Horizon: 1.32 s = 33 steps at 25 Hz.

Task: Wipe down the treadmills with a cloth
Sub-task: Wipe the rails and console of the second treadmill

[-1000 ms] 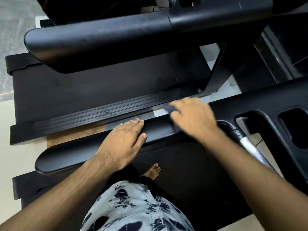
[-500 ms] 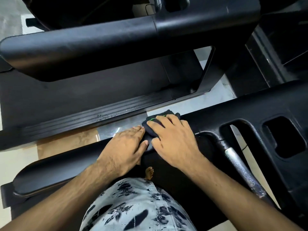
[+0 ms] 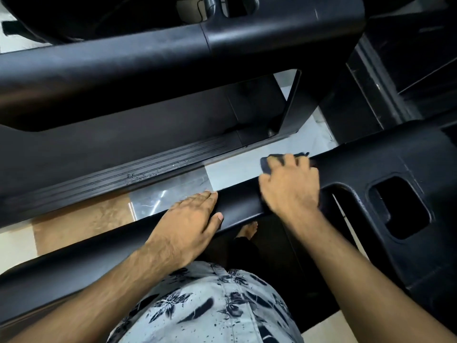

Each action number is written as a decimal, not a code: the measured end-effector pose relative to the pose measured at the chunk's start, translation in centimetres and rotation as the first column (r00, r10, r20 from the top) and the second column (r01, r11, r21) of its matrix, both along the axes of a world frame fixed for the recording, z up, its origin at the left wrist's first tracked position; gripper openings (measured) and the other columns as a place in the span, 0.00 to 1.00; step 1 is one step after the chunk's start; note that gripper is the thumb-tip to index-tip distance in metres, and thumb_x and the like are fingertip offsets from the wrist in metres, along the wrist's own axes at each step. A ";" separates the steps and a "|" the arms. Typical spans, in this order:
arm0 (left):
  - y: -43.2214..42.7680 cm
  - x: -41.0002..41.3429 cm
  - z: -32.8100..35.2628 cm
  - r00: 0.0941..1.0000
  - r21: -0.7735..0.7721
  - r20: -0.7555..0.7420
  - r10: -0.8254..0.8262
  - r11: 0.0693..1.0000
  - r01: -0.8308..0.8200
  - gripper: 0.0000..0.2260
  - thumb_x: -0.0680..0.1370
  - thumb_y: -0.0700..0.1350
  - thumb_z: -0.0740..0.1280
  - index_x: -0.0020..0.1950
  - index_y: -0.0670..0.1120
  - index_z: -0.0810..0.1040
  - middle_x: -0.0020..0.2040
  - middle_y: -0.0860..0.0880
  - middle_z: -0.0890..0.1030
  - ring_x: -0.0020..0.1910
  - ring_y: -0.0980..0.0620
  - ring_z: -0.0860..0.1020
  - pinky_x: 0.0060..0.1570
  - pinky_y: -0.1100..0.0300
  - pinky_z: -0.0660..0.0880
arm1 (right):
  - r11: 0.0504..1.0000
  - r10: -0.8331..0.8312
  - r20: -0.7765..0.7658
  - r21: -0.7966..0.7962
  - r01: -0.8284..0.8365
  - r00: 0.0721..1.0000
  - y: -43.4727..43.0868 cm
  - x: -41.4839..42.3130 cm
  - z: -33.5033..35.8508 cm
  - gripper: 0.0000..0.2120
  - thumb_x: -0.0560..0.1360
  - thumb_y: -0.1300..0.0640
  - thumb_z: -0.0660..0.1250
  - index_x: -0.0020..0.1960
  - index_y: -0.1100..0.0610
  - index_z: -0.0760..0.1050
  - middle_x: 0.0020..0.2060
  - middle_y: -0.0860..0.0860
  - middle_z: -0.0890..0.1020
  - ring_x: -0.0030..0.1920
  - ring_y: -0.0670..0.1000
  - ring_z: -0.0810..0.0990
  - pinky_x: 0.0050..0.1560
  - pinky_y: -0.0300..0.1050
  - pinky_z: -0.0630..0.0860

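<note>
Palm-down, left hand rests on handrail; right hand presses cloth.

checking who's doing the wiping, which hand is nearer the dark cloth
Right. The right hand lies on the dark cloth, pressing it to the handrail. The left hand rests further left along the rail, apart from the cloth.

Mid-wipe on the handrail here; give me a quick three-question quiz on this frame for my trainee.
1. True or false: the left hand rests flat on the near handrail.
2. Which hand presses the dark cloth?
A. left
B. right
C. both
3. Fill in: the right hand works where the handrail meets the ____.

Key: 1 true; 2 B; 3 console.
</note>
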<state>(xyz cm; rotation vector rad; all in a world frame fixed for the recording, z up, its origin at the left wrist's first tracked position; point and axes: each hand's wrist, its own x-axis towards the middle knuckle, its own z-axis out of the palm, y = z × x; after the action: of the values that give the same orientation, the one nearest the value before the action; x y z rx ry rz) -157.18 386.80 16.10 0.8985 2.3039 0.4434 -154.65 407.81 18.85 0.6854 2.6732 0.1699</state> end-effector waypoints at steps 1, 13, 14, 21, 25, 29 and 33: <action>0.5 0.0 0.0 1.000 0.000 -0.004 0.005 1.000 -0.005 0.27 0.83 0.58 0.47 0.79 0.48 0.54 0.79 0.50 0.58 0.78 0.55 0.56 0.76 0.57 0.52 | 0.991 0.131 -0.053 -0.022 -0.132 0.990 -1.2 0.6 -0.6 0.23 0.78 0.45 0.51 0.71 0.47 0.67 0.66 0.52 0.73 0.63 0.56 0.69 0.57 0.54 0.68; 5.9 0.0 0.7 1.000 0.019 0.005 0.024 1.000 -0.025 0.26 0.83 0.57 0.50 0.79 0.48 0.55 0.79 0.50 0.59 0.77 0.55 0.56 0.76 0.59 0.51 | 0.982 0.162 -0.040 -0.091 -0.165 0.986 6.4 0.5 0.0 0.26 0.77 0.44 0.52 0.74 0.44 0.65 0.66 0.52 0.73 0.62 0.57 0.69 0.57 0.54 0.68; 6.2 0.1 0.7 1.000 0.014 0.005 0.025 1.000 -0.025 0.26 0.83 0.57 0.49 0.79 0.48 0.54 0.79 0.50 0.58 0.77 0.56 0.55 0.76 0.59 0.50 | 0.999 0.024 0.001 -0.025 -0.024 1.000 7.2 0.2 0.4 0.24 0.78 0.44 0.53 0.73 0.46 0.67 0.65 0.53 0.73 0.62 0.58 0.69 0.57 0.55 0.68; 8.1 0.0 0.3 1.000 0.010 0.009 0.011 1.000 -0.012 0.26 0.83 0.57 0.48 0.80 0.49 0.52 0.79 0.51 0.58 0.77 0.56 0.55 0.76 0.59 0.51 | 0.997 0.006 -0.011 -0.072 -0.007 1.000 9.9 -0.5 0.4 0.24 0.77 0.42 0.54 0.72 0.41 0.68 0.60 0.54 0.72 0.61 0.57 0.68 0.57 0.57 0.68; 9.6 -0.1 0.4 1.000 0.008 0.001 -0.005 1.000 0.005 0.27 0.83 0.58 0.46 0.80 0.49 0.53 0.79 0.51 0.58 0.77 0.56 0.55 0.76 0.58 0.52 | 0.937 0.313 -0.080 -0.136 -0.321 0.946 6.5 3.2 -0.3 0.24 0.74 0.42 0.54 0.68 0.42 0.71 0.61 0.53 0.72 0.58 0.55 0.67 0.54 0.55 0.67; 10.8 0.0 0.0 1.000 0.012 0.000 -0.021 1.000 0.021 0.27 0.83 0.58 0.47 0.80 0.49 0.53 0.79 0.51 0.57 0.77 0.57 0.55 0.77 0.57 0.52 | 0.997 -0.015 0.015 -0.080 0.016 1.000 13.2 -0.6 0.0 0.22 0.77 0.43 0.51 0.68 0.42 0.71 0.71 0.49 0.70 0.69 0.56 0.65 0.61 0.57 0.65; 12.0 -0.1 -0.2 1.000 0.040 -0.012 -0.012 0.999 0.012 0.31 0.80 0.62 0.42 0.79 0.48 0.56 0.78 0.51 0.61 0.77 0.57 0.58 0.76 0.60 0.52 | 0.920 0.346 -0.099 -0.159 -0.358 0.933 8.6 3.4 -0.8 0.25 0.73 0.44 0.51 0.69 0.42 0.70 0.69 0.46 0.74 0.71 0.53 0.68 0.59 0.55 0.67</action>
<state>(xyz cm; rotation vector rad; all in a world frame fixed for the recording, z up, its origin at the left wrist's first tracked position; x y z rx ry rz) -157.28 398.77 15.85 0.9366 2.3063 0.4821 -151.27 416.42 18.00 0.1522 2.8142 0.0038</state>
